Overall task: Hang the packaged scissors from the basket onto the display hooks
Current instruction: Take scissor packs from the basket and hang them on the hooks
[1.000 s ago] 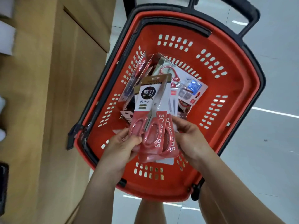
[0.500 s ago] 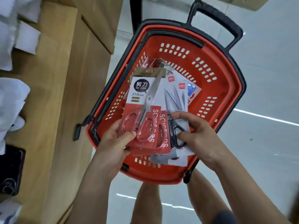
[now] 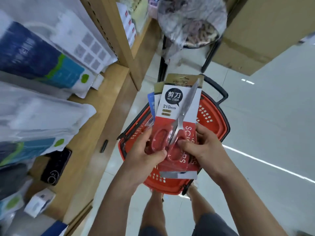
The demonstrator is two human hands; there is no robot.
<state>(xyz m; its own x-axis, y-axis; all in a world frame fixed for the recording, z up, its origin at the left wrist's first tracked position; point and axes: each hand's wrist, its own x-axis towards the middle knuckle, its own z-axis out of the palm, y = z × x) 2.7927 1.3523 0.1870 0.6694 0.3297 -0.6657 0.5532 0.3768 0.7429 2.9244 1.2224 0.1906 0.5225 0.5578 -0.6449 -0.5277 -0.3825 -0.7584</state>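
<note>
Pale shop floor (image 3: 265, 126) runs under everything, with a wooden shelf unit (image 3: 95, 130) along its left side.

I see the packaged scissors (image 3: 177, 106) held up above the red basket (image 3: 219, 120), not lying in it. The card is white on top and red below, and it is printed 210mm. Red-handled scissors lie slantwise across its front, with the tips toward the gold header. This pack fronts a small fanned stack (image 3: 179, 175). Edges of more packs show behind it on the left and underneath.

The left grip (image 3: 146, 155) is clenched on the stack's lower left corner. Its thumb lies over a red handle loop and its fingers are hidden behind the card. The right grip (image 3: 202, 147) grasps the lower right edge, with the thumb across the front near the other loop.

The basket stands on the floor just beside the shelf unit, with its black pull handle (image 3: 216, 89) at the far end. The stack covers most of its inside, so I cannot tell what lies in it.

On the shelf board a dark phone (image 3: 55, 165) lies flat near the front edge, with a small white box (image 3: 40, 201) nearer me. White and blue bagged goods (image 3: 42, 113) are piled toward the back. Beyond the basket's far end a black wire stand (image 3: 192, 23) holds bagged items, and a cardboard carton (image 3: 264, 31) sits to its right.
</note>
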